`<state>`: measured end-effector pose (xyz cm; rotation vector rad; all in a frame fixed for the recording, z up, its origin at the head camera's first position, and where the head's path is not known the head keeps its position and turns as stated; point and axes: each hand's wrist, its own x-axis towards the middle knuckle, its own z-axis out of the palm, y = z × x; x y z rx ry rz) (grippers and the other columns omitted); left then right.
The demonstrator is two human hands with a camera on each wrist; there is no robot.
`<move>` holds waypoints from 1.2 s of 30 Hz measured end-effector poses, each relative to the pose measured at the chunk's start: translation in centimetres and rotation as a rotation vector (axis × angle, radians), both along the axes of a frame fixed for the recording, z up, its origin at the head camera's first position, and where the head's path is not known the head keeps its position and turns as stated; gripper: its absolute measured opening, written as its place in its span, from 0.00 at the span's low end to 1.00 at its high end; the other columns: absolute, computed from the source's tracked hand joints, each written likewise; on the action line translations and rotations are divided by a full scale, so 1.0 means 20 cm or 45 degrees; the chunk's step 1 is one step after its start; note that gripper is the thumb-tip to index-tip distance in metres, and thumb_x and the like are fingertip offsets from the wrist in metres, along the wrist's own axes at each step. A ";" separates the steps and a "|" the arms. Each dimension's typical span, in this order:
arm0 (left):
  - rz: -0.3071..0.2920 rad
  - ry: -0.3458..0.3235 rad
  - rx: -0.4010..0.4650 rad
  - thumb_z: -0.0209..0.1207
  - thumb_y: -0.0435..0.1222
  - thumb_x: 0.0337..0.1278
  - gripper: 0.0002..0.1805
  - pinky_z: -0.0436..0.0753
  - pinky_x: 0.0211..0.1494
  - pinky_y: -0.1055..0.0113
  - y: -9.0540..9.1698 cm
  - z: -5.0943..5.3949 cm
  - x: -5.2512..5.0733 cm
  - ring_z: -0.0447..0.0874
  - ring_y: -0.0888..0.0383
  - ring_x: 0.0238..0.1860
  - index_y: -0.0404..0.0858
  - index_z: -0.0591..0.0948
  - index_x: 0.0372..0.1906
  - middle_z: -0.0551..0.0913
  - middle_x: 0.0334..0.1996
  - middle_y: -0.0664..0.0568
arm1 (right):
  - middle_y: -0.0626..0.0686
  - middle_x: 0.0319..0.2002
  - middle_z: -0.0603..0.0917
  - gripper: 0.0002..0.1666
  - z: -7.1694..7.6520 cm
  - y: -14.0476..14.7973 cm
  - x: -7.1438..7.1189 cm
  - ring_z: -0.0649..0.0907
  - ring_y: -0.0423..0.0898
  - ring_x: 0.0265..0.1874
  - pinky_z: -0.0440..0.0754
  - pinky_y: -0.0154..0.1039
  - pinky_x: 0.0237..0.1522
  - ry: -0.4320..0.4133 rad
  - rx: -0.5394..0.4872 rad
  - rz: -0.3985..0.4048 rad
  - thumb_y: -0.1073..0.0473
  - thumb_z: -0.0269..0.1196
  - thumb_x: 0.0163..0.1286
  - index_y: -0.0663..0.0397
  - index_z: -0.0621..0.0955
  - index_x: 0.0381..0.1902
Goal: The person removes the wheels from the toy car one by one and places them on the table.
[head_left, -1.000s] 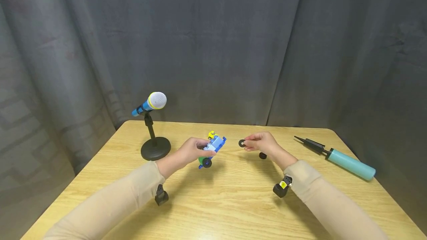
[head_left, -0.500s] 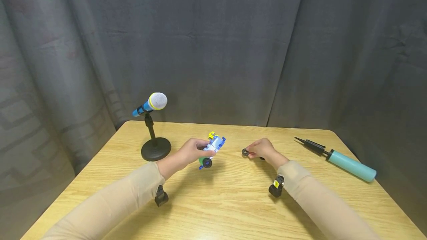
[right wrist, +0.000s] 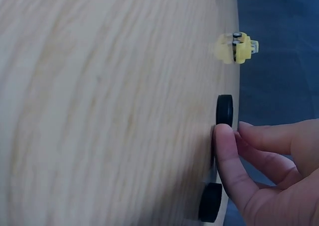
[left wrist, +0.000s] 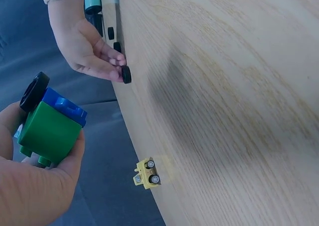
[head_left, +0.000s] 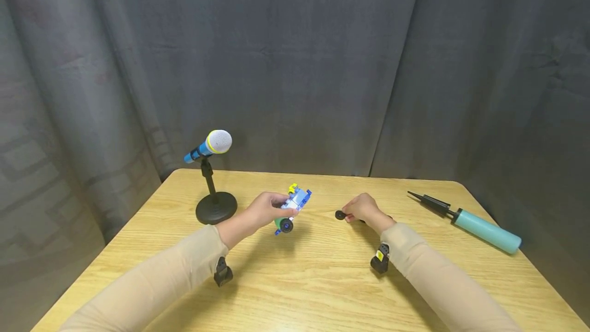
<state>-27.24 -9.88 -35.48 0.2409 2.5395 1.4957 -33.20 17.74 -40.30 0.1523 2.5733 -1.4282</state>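
Observation:
My left hand point(head_left: 264, 212) grips a toy car built of blocks point(head_left: 295, 200), with blue and green parts and a black wheel on its near side. The left wrist view shows its green block point(left wrist: 51, 131) between thumb and fingers, beside the wheel point(left wrist: 35, 91). To the right, my right hand point(head_left: 365, 210) pinches a loose black wheel point(head_left: 340, 215) by its edge, low over the table. The right wrist view has this wheel point(right wrist: 225, 109) at the fingertips, with a second black wheel point(right wrist: 210, 202) lower down. Part of the hand hides the other wheels in the head view.
A small yellow toy vehicle point(left wrist: 146, 173) stands near the table's far edge, behind the block car. At the left is a blue microphone point(head_left: 208, 146) on a round black stand point(head_left: 216, 208). A teal hand pump point(head_left: 486, 230) lies at the right of the wooden table point(head_left: 295, 281).
My right hand has come down and nearer to me with the black wheel, which has turned from facing me to lying flatter. The left hand and block car have barely moved.

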 end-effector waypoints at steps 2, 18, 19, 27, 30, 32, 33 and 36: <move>0.000 -0.015 0.004 0.69 0.41 0.53 0.31 0.80 0.58 0.56 0.00 0.00 -0.01 0.83 0.55 0.49 0.33 0.77 0.61 0.83 0.52 0.44 | 0.63 0.32 0.87 0.09 0.01 0.01 0.00 0.84 0.39 0.18 0.86 0.33 0.31 0.001 0.010 -0.009 0.70 0.62 0.65 0.74 0.83 0.40; 0.093 -0.092 0.084 0.70 0.39 0.52 0.32 0.78 0.59 0.55 0.02 0.05 -0.08 0.79 0.48 0.56 0.33 0.75 0.62 0.80 0.57 0.42 | 0.70 0.43 0.84 0.15 0.12 0.00 0.05 0.85 0.42 0.26 0.87 0.41 0.39 0.042 -0.101 0.072 0.67 0.61 0.67 0.77 0.80 0.46; 0.096 -0.102 0.089 0.70 0.39 0.52 0.32 0.79 0.58 0.56 0.02 0.05 -0.08 0.79 0.48 0.55 0.33 0.75 0.62 0.80 0.57 0.42 | 0.70 0.44 0.84 0.15 0.13 -0.01 0.06 0.86 0.43 0.26 0.87 0.41 0.39 0.044 -0.113 0.082 0.68 0.61 0.67 0.77 0.80 0.47; 0.067 -0.117 0.108 0.69 0.39 0.53 0.33 0.82 0.54 0.58 0.04 0.07 -0.09 0.82 0.49 0.53 0.34 0.74 0.64 0.80 0.57 0.40 | 0.71 0.47 0.83 0.17 0.20 -0.06 0.11 0.87 0.46 0.32 0.86 0.42 0.43 0.041 -0.196 0.188 0.67 0.61 0.67 0.75 0.79 0.50; 0.052 -0.102 0.096 0.69 0.40 0.54 0.32 0.83 0.52 0.59 0.05 0.07 -0.09 0.84 0.52 0.49 0.32 0.74 0.63 0.82 0.54 0.40 | 0.69 0.46 0.83 0.17 0.22 -0.08 0.14 0.87 0.46 0.33 0.85 0.45 0.46 0.052 -0.208 0.251 0.66 0.61 0.68 0.74 0.79 0.50; 0.036 -0.085 0.091 0.68 0.40 0.54 0.31 0.84 0.50 0.60 0.05 0.07 -0.09 0.86 0.54 0.45 0.31 0.75 0.62 0.84 0.51 0.41 | 0.67 0.43 0.85 0.18 0.23 -0.09 0.15 0.87 0.45 0.32 0.85 0.48 0.48 0.059 -0.219 0.296 0.65 0.61 0.68 0.74 0.79 0.51; 0.029 -0.075 0.087 0.68 0.40 0.55 0.31 0.84 0.49 0.61 0.06 0.07 -0.10 0.86 0.55 0.43 0.31 0.75 0.62 0.84 0.50 0.41 | 0.65 0.42 0.86 0.18 0.24 -0.10 0.16 0.87 0.45 0.32 0.84 0.48 0.48 0.063 -0.224 0.323 0.64 0.61 0.68 0.75 0.79 0.51; 0.014 -0.041 0.072 0.68 0.40 0.55 0.30 0.84 0.49 0.60 0.07 0.08 -0.10 0.87 0.56 0.41 0.30 0.76 0.61 0.86 0.49 0.41 | 0.60 0.38 0.87 0.19 0.25 -0.13 0.18 0.87 0.44 0.32 0.85 0.48 0.47 0.065 -0.257 0.372 0.65 0.62 0.68 0.76 0.79 0.51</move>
